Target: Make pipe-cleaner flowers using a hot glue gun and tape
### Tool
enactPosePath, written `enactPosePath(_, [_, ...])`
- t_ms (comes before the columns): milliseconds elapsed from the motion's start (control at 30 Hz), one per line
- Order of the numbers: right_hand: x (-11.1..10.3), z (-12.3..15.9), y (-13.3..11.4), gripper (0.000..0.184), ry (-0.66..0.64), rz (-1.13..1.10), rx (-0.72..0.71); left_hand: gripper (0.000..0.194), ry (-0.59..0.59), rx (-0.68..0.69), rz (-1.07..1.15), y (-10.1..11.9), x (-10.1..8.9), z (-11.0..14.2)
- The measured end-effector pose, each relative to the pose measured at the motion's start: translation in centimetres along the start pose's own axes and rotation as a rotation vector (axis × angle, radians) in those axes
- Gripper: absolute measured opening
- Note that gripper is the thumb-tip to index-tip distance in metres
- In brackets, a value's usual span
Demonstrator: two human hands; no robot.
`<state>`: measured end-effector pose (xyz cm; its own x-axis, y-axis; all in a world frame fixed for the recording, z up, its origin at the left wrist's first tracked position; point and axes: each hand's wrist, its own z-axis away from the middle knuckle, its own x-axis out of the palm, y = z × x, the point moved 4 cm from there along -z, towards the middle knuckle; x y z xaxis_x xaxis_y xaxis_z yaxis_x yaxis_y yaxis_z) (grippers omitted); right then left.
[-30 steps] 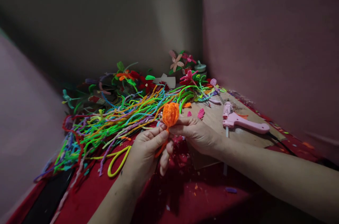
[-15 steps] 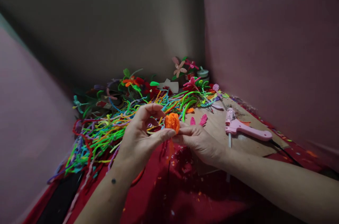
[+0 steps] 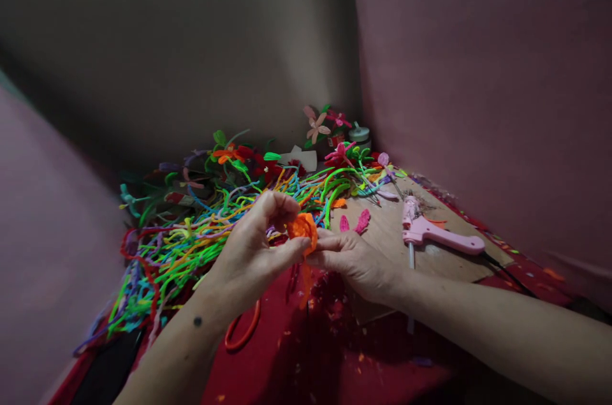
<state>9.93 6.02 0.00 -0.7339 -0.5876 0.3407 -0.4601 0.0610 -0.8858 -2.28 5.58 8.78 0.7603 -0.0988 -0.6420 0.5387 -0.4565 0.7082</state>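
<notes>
Between my two hands is an orange pipe-cleaner flower (image 3: 304, 226), rolled into a round, fuzzy head, with an orange strand dangling below it. My left hand (image 3: 261, 245) pinches it from the left, thumb along its near side and fingers curled over the top. From the right, my right hand (image 3: 356, 261) grips its lower edge between thumb and fingers. Just beyond my right hand, two pink fuzzy petals (image 3: 354, 222) lie on a brown board (image 3: 382, 229). Under my left wrist a red-orange pipe-cleaner loop (image 3: 243, 331) rests on the red cloth (image 3: 268, 367).
A pink glue gun (image 3: 437, 234) stands on the board at the right, its cord trailing off right. A heap of coloured pipe cleaners (image 3: 191, 252) covers the left. Finished fuzzy flowers (image 3: 318, 126) and a lidded jar (image 3: 359, 132) stand at the back, near the walls.
The orange flower has tipped, so its coiled top now shows more towards me. Both hands keep hold of it, and the whole view has shifted slightly.
</notes>
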Motion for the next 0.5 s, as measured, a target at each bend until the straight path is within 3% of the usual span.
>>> enactPosePath(167, [0.2, -0.1, 0.3, 0.018, 0.024, -0.110, 0.082, 0.022, -0.024, 0.076, 0.037, 0.4, -0.3, 0.0])
enactPosePath(333, [0.5, -0.1, 0.5, 0.017, -0.034, -0.221, 0.187, 0.020, -0.064, 0.222, 0.045, 1.3, -0.6, -0.1])
enactPosePath(500, [0.4, 0.0, 0.2, 0.015, -0.058, -0.216, 0.249, 0.023, -0.102, 0.126, 0.225, 0.9, -0.7, -0.7])
